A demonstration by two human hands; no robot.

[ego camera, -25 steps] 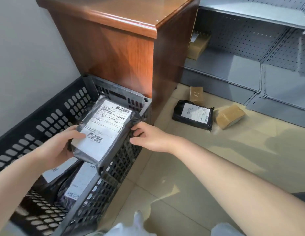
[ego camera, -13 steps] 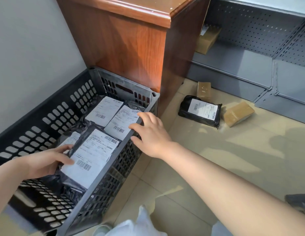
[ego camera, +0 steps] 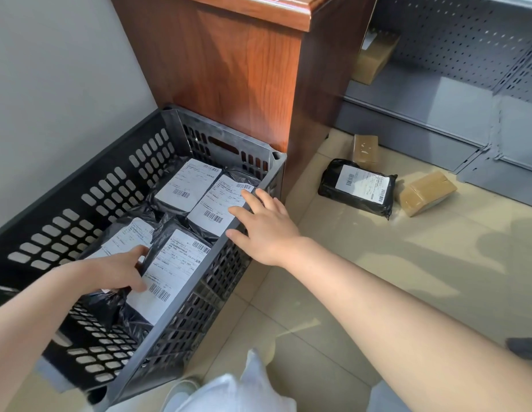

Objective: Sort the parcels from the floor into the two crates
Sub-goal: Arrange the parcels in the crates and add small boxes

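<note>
We count four black plastic labelled parcels in the dark slotted plastic crate (ego camera: 80, 203), our left hand (ego camera: 116, 272) pinching the nearest black parcel (ego camera: 166, 272) at the crate's near right wall, our right hand (ego camera: 264, 224) open above its right rim, while one black bagged parcel (ego camera: 360, 188) and two brown taped cardboard boxes (ego camera: 427, 191) wait on the beige tiled floor (ego camera: 378, 278).

You're in a shop or parcel depot, grey pegboard shelving (ego camera: 455, 93), wooden counter (ego camera: 229, 63), labelled parcels in a crate (ego camera: 80, 185), tiled floor (ego camera: 378, 263)

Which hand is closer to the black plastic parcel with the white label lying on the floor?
Right. The right hand hovers open over the black slotted crate, at its rim nearest the floor parcel. The left hand is farther away, inside the crate.
</note>
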